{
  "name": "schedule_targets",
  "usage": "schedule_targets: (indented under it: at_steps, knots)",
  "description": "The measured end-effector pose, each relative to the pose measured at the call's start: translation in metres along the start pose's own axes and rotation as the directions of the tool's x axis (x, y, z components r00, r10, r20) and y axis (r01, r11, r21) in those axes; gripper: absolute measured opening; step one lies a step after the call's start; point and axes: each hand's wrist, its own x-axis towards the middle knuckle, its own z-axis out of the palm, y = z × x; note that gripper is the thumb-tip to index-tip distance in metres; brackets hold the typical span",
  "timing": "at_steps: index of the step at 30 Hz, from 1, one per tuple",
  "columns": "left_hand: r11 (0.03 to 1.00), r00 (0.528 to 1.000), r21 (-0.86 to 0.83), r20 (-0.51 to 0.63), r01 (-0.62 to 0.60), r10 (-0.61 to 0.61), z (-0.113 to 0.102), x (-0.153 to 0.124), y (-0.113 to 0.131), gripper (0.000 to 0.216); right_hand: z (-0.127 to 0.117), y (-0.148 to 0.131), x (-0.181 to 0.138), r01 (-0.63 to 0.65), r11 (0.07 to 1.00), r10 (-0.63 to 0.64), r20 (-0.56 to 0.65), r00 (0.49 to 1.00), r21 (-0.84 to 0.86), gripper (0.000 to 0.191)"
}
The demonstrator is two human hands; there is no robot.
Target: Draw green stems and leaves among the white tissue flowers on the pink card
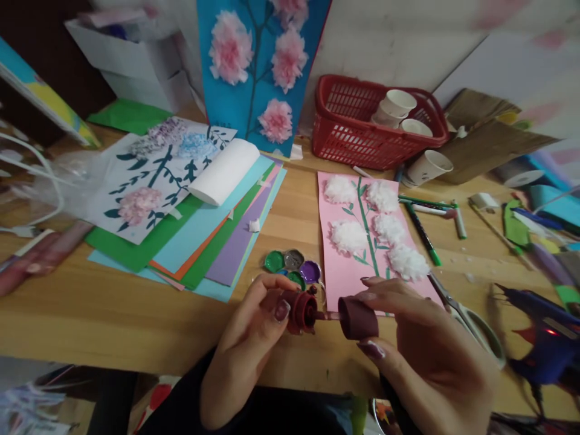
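Low over the front of the table, my left hand (249,338) is closed around a small dark red bottle (296,312), its threaded neck turned to the right. My right hand (426,344) grips a dark maroon cap (359,318) between thumb and fingers. A thin rod runs from the cap to the mouth of the bottle; what fills the bottle is hidden. Just behind my hands lies a pink card (333,266) with a painted green stem and white fluffy tissue flowers (348,237). Small paint pots (310,271) in green, grey and purple sit beyond my left fingers.
Coloured paper sheets (226,254) with a white roll (225,172) lie at left. A blue flower picture (254,78) and a red basket (362,142) stand at the back. At right are scissors (466,317), a marker (423,232) and a glue gun (534,326) with a lit red light.
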Motion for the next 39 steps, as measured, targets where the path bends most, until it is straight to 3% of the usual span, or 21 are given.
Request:
schedule_targets:
  at_steps: [5, 11, 13, 15, 17, 19, 23, 25, 28, 31, 33, 35, 37, 39]
  knots:
    - [0.994, 1.000, 0.111, -0.021, -0.018, 0.020, 0.004, -0.005, -0.001, 0.023, -0.008, -0.009, 0.000, 0.130, 0.982, -0.124, 0.054, 0.991, -0.137, 0.031]
    - [0.946, 0.997, 0.314, 0.039, -0.077, 0.068, 0.012, -0.014, 0.001, 0.021, -0.007, -0.021, 0.006, 0.316, 0.909, -0.267, 0.202, 0.942, -0.273, 0.019]
    - [0.930, 0.994, 0.352, 0.046, -0.109, 0.100, 0.013, -0.018, 0.000, 0.019, -0.002, -0.021, 0.004, 0.259, 0.924, -0.223, 0.154, 0.963, -0.281, 0.014]
    - [0.897, 0.984, 0.406, 0.062, -0.177, 0.166, 0.013, -0.021, -0.002, 0.019, 0.003, -0.019, -0.001, 0.108, 0.950, -0.083, 0.095, 0.992, -0.292, 0.016]
    - [0.859, 0.975, 0.461, 0.088, -0.223, 0.205, 0.013, -0.025, -0.003, 0.020, 0.006, -0.016, -0.006, -0.019, 0.959, 0.044, 0.082, 0.996, -0.283, 0.037]
    - [0.828, 0.973, 0.512, 0.094, -0.229, 0.211, 0.013, -0.028, -0.003, 0.022, 0.007, -0.015, -0.011, -0.004, 0.965, 0.029, 0.090, 0.996, -0.261, 0.046]
    - [0.779, 0.974, 0.586, 0.094, -0.223, 0.208, 0.011, -0.032, -0.002, 0.026, 0.009, -0.020, -0.018, 0.165, 0.957, -0.132, 0.146, 0.980, -0.239, 0.019]
    - [0.722, 0.964, 0.641, 0.130, -0.261, 0.233, 0.010, -0.034, -0.004, 0.028, 0.012, -0.021, -0.020, 0.096, 0.967, -0.065, 0.136, 0.989, -0.237, 0.011]
    - [0.702, 0.959, 0.658, 0.131, -0.274, 0.251, 0.010, -0.037, -0.007, 0.031, 0.018, -0.019, -0.025, -0.001, 0.977, 0.020, 0.089, 0.996, -0.214, 0.032]
    - [0.818, 0.979, 0.540, 0.084, -0.200, 0.184, 0.013, -0.043, -0.008, 0.031, 0.022, -0.015, -0.030, 0.201, 0.947, -0.181, 0.101, 0.978, -0.250, 0.028]
    - [0.802, 0.971, 0.547, 0.116, -0.240, 0.211, 0.014, -0.048, -0.010, 0.029, 0.026, -0.016, -0.033, 0.266, 0.932, -0.260, 0.059, 0.964, -0.248, 0.029]
    - [0.618, 0.900, 0.668, 0.201, -0.414, 0.386, 0.013, -0.052, -0.013, 0.020, 0.031, -0.020, -0.036, 0.110, 0.984, -0.109, 0.017, 0.994, -0.139, 0.040]
    - [0.285, 0.740, 0.758, 0.360, -0.587, 0.568, 0.010, -0.055, -0.015, 0.016, 0.038, -0.023, -0.037, -0.151, 0.988, 0.149, 0.075, 0.986, 0.026, 0.052]
    - [0.001, 0.594, 0.751, 0.522, -0.660, 0.612, 0.007, -0.055, -0.014, 0.021, 0.042, -0.024, -0.038, -0.290, 0.947, 0.260, 0.197, 0.945, 0.139, 0.057]
